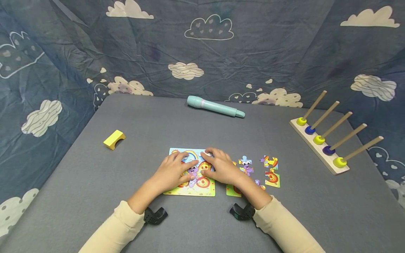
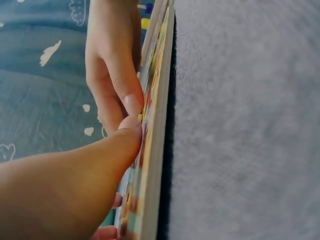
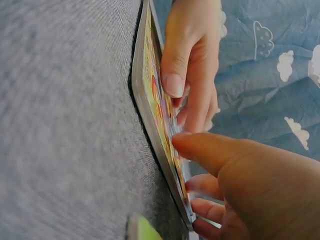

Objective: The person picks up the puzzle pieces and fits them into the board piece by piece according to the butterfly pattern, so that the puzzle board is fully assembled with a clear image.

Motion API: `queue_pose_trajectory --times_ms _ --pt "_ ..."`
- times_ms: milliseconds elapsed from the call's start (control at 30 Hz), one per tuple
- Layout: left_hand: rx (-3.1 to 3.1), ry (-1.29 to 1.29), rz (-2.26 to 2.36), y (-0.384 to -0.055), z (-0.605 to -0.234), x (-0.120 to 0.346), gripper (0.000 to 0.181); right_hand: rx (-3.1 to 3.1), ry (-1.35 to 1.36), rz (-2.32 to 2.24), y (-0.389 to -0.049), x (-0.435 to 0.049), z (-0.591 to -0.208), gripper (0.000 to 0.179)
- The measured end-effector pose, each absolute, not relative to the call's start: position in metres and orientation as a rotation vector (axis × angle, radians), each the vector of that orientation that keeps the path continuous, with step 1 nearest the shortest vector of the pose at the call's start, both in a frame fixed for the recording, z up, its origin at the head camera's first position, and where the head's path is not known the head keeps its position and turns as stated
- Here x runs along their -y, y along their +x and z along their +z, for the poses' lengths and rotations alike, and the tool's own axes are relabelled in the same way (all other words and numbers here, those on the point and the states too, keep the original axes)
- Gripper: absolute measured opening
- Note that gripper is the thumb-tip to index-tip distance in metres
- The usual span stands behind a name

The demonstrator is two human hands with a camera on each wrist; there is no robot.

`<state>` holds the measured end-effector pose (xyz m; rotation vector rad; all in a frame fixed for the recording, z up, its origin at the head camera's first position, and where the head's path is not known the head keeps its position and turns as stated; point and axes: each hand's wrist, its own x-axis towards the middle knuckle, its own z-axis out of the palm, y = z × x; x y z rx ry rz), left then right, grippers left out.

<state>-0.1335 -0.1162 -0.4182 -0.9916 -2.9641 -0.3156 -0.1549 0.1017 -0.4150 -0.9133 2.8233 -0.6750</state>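
A butterfly picture puzzle board [image 1: 193, 191] with a rainbow and green lower edge lies flat before me. My left hand [image 1: 171, 171] rests on its left part, fingers spread and thumb touching the picture. My right hand [image 1: 224, 168] lies over its upper right part, fingertips on the board. In the left wrist view, both thumbs press on the puzzle board [image 2: 156, 145] near each other. The right wrist view shows the right fingers at the edge of the board [image 3: 159, 120]. Whether a loose piece lies under the fingertips is hidden.
Loose puzzle pieces [image 1: 272, 178] lie right of the board, some partly behind the right forearm. A wooden peg stand [image 1: 319, 146] with yellow and blue beads stands at right. A teal marker-shaped object [image 1: 218, 107] lies at the back, a yellow arch block [image 1: 114, 139] at left.
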Motion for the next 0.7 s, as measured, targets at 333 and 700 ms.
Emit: queue_pose_trajectory --times_ms 333,700 --pt "2.916 -0.908 -0.521 -0.131 -0.424 0.123 0.054 -2.693 -0.883 -0.967 -0.153 -0.117 -0.402 0.065" --pt "2.859 -0.738 -0.717 -0.120 -0.422 0.159 0.063 -2.798 -0.831 -1.111 -0.140 -0.167 -0.387 0.070"
